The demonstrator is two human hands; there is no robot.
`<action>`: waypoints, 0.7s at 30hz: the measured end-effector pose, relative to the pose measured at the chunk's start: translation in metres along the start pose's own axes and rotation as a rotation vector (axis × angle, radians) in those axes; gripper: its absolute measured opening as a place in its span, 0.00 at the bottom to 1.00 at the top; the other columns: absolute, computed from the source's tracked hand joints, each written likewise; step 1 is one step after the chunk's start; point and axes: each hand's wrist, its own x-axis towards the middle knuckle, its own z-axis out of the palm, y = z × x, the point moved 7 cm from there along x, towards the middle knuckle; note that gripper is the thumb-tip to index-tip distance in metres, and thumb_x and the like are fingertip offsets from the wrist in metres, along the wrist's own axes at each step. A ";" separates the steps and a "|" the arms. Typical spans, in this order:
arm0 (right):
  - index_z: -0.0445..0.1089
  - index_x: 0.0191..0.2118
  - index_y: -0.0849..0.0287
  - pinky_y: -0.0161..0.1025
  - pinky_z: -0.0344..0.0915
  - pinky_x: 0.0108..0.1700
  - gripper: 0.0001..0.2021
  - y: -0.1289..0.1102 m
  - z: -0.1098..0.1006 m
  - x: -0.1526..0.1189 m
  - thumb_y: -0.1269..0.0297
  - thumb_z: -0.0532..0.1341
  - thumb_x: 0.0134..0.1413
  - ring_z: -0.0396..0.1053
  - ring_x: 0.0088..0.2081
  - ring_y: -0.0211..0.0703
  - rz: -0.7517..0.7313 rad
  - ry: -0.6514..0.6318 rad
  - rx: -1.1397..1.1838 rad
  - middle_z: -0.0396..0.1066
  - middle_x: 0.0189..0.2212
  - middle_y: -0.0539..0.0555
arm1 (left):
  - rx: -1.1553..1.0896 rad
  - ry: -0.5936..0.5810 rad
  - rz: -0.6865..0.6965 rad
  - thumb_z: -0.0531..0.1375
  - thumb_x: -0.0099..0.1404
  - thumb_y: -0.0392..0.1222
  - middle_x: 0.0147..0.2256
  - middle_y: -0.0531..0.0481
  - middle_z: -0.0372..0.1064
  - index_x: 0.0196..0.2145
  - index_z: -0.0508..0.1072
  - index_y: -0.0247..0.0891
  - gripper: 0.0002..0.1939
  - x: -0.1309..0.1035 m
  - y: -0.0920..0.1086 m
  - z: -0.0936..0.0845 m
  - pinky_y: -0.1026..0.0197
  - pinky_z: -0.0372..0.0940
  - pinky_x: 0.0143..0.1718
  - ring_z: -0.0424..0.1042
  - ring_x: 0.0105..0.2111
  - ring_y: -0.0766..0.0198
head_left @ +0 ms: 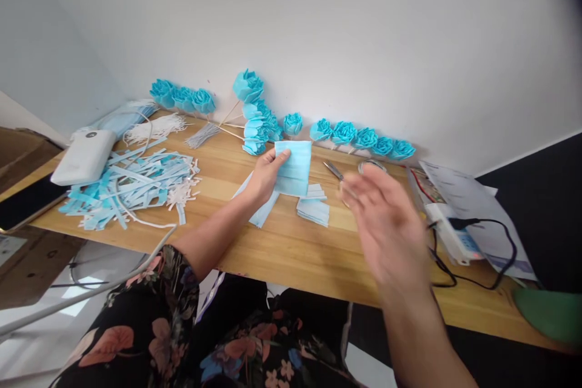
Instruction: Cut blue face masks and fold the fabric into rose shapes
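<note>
A light blue folded sheet [293, 168] is pinched between the thumb and fingers of my left hand [268, 176], above the middle of the wooden table. My right hand [384, 218] is raised to the right, blurred by motion, with its fingers partly spread and nothing visible in it. Scissors [334, 170] lie just beyond its fingertips, their handles hidden. Below the held sheet sits a small stack of pale blue pieces [313, 212]. More light blue strips [264, 212] lie under my left wrist.
Blue flowers [344, 133] on sticks line the wall. Blue and white scraps [131, 188], a white power bank [85, 156] and a phone [30, 203] are at left. A power strip [454, 233] with black cable and papers [473, 206] are at right.
</note>
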 end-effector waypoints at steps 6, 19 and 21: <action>0.72 0.50 0.55 0.48 0.70 0.50 0.28 0.094 0.040 0.046 0.49 0.70 0.42 0.71 0.52 0.52 0.384 -0.017 0.205 0.74 0.50 0.58 | 0.085 -0.059 0.055 0.67 0.56 0.54 0.31 0.51 0.73 0.36 0.74 0.35 0.19 -0.006 0.005 0.008 0.63 0.65 0.35 0.70 0.30 0.65; 0.71 0.25 0.58 0.36 0.54 0.29 0.14 0.113 0.056 0.031 0.53 0.62 0.52 0.64 0.25 0.39 0.302 -0.161 -0.472 0.69 0.21 0.48 | 0.249 0.060 0.260 0.61 0.61 0.51 0.32 0.51 0.68 0.34 0.71 0.36 0.14 0.002 0.014 -0.005 0.64 0.62 0.38 0.65 0.34 0.65; 0.69 0.24 0.58 0.37 0.53 0.31 0.14 0.104 0.056 0.030 0.55 0.61 0.54 0.64 0.25 0.39 0.232 -0.164 -0.677 0.70 0.21 0.49 | 0.287 0.094 0.295 0.60 0.63 0.49 0.33 0.51 0.67 0.35 0.71 0.36 0.13 0.002 0.015 -0.008 0.63 0.62 0.39 0.65 0.34 0.65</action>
